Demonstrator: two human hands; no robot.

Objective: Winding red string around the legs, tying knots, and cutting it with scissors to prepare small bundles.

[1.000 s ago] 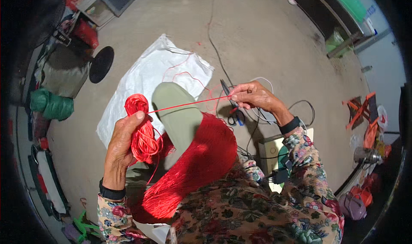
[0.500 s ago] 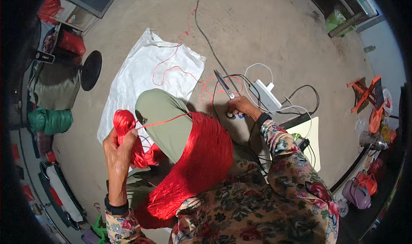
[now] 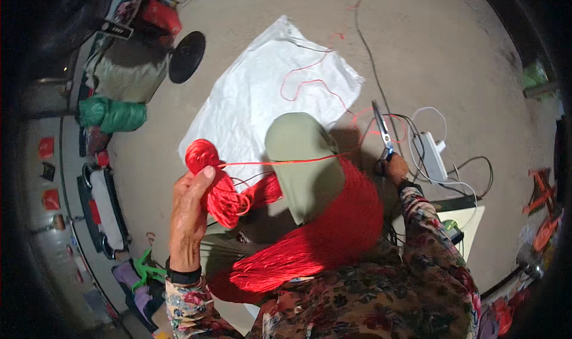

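Nearest to me: my two floral sleeves, entering from the lower edge.

Item, red thread skein: a thick loose bundle draped over my lap and knee, which is clad in olive-green cloth.

Item, left hand: raised on the left, fingers closed around a wound ball of red thread; the thumb presses on the ball's upper part. A dark band sits at that wrist.

Item, single red strand: runs taut from the ball rightward across the knee toward my other hand.

Item, right hand: low on the right, closed on the handles of a pair of scissors, blades pointing up and away from me. I cannot tell whether the blades are parted.

Item, white power strip: on the floor just beside the right hand, with white and dark cables looping around it.

Item, white sheet: spread on the concrete floor beyond the knee, a loose red thread curling across it.

Farther left: a green bundle and a black round disc.
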